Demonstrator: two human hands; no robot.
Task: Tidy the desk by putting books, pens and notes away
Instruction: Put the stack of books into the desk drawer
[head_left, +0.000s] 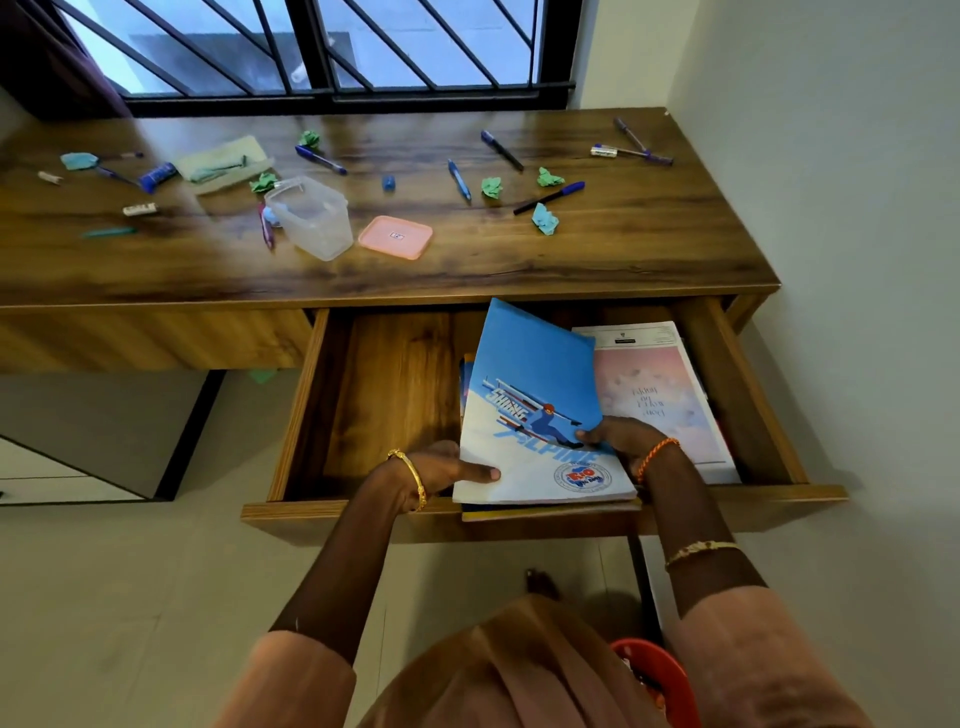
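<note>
Blue-and-white skiing notebook (535, 410) tilting over open drawer (384, 395), near edge resting on stack at drawer front. Pink-covered book (660, 400) lying flat in drawer's right part, white sheet showing beneath it. Pens (501, 150) lying scattered across desk top (597, 249), some capped. Crumpled green notes (491, 187) sitting among them; leftmost items too blurred to identify, possibly caps.

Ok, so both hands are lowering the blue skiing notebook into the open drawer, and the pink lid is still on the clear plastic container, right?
Not quite. The head view shows the pink lid lying on the wooden desk beside the clear plastic container, which stands open. The rest holds: left hand and right hand hold the blue skiing notebook over the open drawer.
</note>
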